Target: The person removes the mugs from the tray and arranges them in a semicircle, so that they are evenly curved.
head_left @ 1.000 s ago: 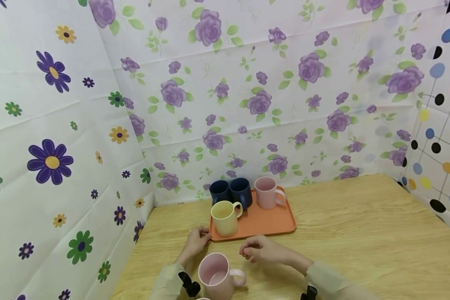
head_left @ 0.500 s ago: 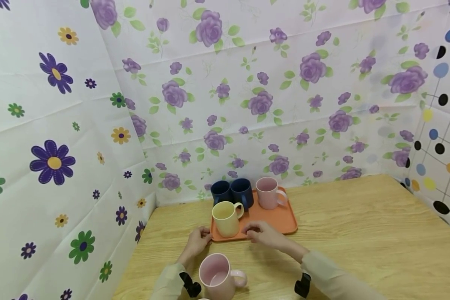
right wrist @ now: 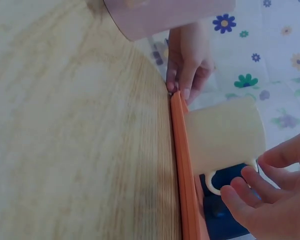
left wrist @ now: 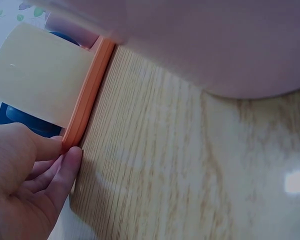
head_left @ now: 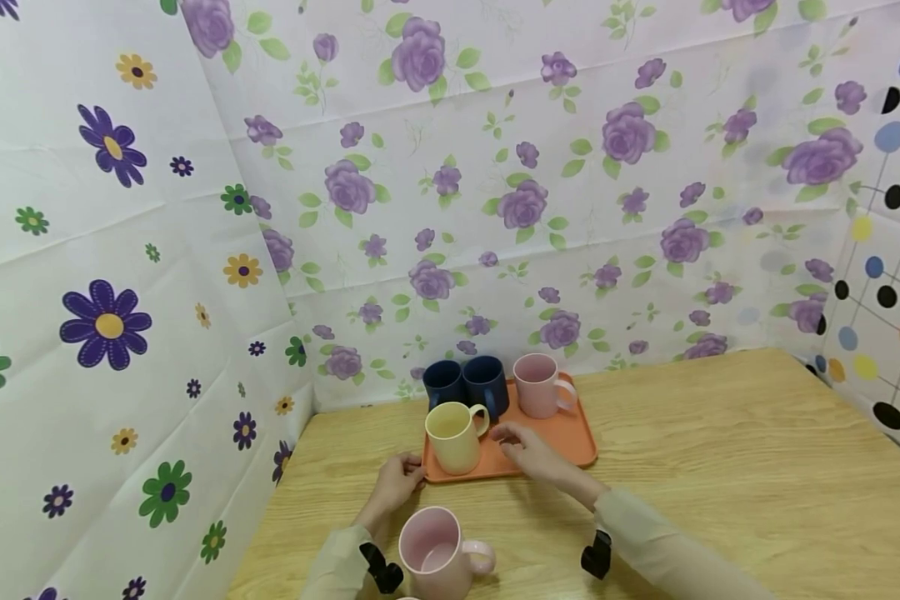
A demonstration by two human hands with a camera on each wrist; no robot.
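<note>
An orange tray (head_left: 558, 437) lies at the back of the table. At its near left corner my left hand (head_left: 395, 483) pinches the rim between thumb and fingers, as the left wrist view shows on the tray edge (left wrist: 87, 95). A yellow mug (head_left: 453, 446) stands upright at the tray's front left, its handle to the right. My right hand (head_left: 534, 457) is over the tray beside that mug. In the right wrist view its loosely bent fingers (right wrist: 250, 182) are right at the mug handle (right wrist: 213, 186), not closed round it.
Two dark blue mugs (head_left: 486, 387) and a pink mug (head_left: 537, 392) stand at the tray's back. Another pink mug (head_left: 435, 562) stands on the table (head_left: 690, 467) between my forearms. A further pink rim shows at the bottom edge. Flowered cloth (head_left: 435, 183) hangs behind.
My right hand has moved forward from the table in front of the tray to over it, beside the yellow mug's handle. The left hand has stayed on the tray corner.
</note>
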